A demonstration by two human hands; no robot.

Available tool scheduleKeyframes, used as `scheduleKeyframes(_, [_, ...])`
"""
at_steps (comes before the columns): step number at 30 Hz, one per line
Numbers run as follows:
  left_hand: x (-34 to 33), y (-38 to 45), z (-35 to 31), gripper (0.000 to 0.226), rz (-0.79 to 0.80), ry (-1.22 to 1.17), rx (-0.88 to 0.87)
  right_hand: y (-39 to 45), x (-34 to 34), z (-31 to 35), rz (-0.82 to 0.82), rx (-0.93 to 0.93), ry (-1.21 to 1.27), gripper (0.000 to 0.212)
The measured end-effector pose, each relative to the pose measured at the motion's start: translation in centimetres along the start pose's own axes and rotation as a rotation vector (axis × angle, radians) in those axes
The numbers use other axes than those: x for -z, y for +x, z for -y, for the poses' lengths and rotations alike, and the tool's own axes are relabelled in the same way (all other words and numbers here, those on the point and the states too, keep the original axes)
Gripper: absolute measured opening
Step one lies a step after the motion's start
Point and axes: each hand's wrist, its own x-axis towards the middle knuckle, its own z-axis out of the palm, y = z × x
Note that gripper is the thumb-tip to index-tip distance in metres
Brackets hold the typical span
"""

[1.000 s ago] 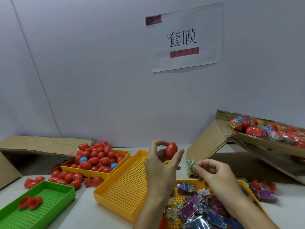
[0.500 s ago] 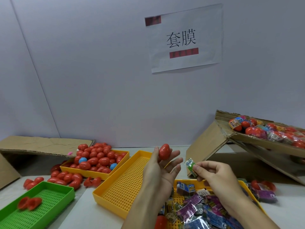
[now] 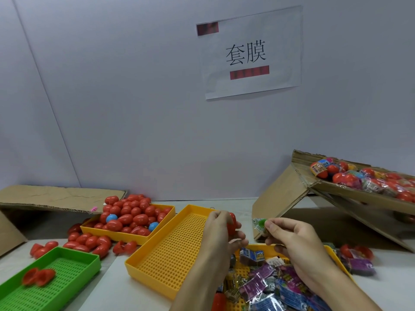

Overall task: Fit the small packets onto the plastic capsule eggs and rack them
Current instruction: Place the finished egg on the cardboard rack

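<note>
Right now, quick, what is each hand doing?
Left hand: fingers curled round a red capsule egg.
Right hand: fingers pinching a small green packet.

- A white paper sheet point(image 3: 250, 52) is hanging on the wall, showing two large black characters, 套膜.
- Two red bars on that sheet, one above the characters and one below, are showing only blurred marks.
- Print on the small packets point(image 3: 258, 286) is staying too small to read.
</note>
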Motion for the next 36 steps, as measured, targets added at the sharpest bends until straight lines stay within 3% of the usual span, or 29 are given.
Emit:
scheduleKeyframes(4, [0.1,-0.3,0.5,0.007,0.109,0.270,0.004,0.0,0.0,-0.1,0.012,0.009,0.005,0.011])
scheduleKeyframes(6, [0.5,-0.5,0.7,0.016,0.183,0.430,-0.067,0.0,0.1,-0.1,0.028,0.022,0.001,0.013])
scheduleKeyframes(8, [0.6,-0.7,0.7,0.011,0.210,0.497,-0.140,0.0,0.1,-0.1,0.041,0.034,0.005,0.014])
scheduleKeyframes(16, [0.5,-0.9,0.6,0.011,0.225,0.330,-0.114,-0.1,-0.1,0.0,0.083,0.026,0.065,0.020])
scheduleKeyframes(19, [0.5,-0.7,0.7,0.014,0.197,0.294,-0.128,0.0,-0.1,-0.2,0.066,0.024,0.035,0.014])
scheduleKeyframes(27, [0.2,-0.3,1.3,0.017,0.063,0.505,-0.348,-0.1,-0.2,-0.2,0.046,0.070,-0.015,0.007])
scheduleKeyframes(33, [0.2,-0.1,1.6,0.022,0.022,0.578,-0.434,-0.4,-0.2,0.0,0.076,0.120,-0.045,0.027])
scheduleKeyframes(36, [0.0,-0.3,1.6,0.024,0.023,0.579,-0.472,-0.5,-0.3,0.1,0.079,0.153,-0.042,0.024])
